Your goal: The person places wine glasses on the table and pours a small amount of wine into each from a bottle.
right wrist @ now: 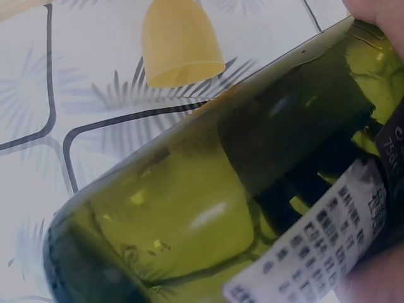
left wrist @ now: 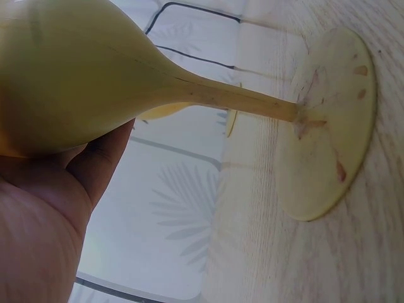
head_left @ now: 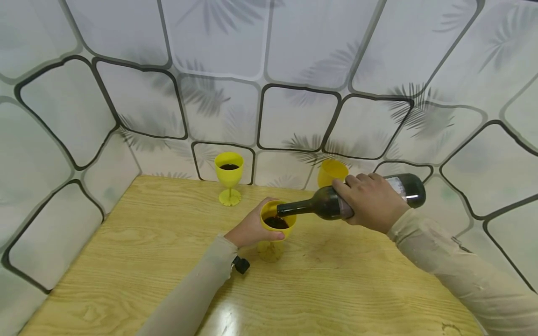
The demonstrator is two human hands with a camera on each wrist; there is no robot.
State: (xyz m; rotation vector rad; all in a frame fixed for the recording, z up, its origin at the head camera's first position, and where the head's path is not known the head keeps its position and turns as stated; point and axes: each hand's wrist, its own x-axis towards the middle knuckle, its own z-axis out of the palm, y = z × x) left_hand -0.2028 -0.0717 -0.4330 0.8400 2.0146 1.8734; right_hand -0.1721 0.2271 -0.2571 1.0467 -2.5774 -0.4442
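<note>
My left hand (head_left: 249, 227) holds a yellow goblet (head_left: 267, 211) around its bowl, and the goblet's foot (left wrist: 328, 126) stands on the wooden table. Dark red liquid (head_left: 276, 222) lies inside the bowl. From the right, my right hand (head_left: 371, 201) grips a dark green wine bottle (head_left: 327, 203) around its body. The bottle lies nearly level, its mouth at the goblet's rim, with a thin dark stream at the opening. In the right wrist view, dark liquid shows through the green glass, beside a white printed label (right wrist: 315, 237).
A second yellow goblet (head_left: 230, 175) with dark liquid stands at the back of the table (head_left: 138, 242). Behind the bottle is a third yellow goblet (head_left: 332, 171), partly hidden. A patterned wall (head_left: 298, 116) borders the table's back. Below my left wrist sits a small black object (head_left: 241, 265).
</note>
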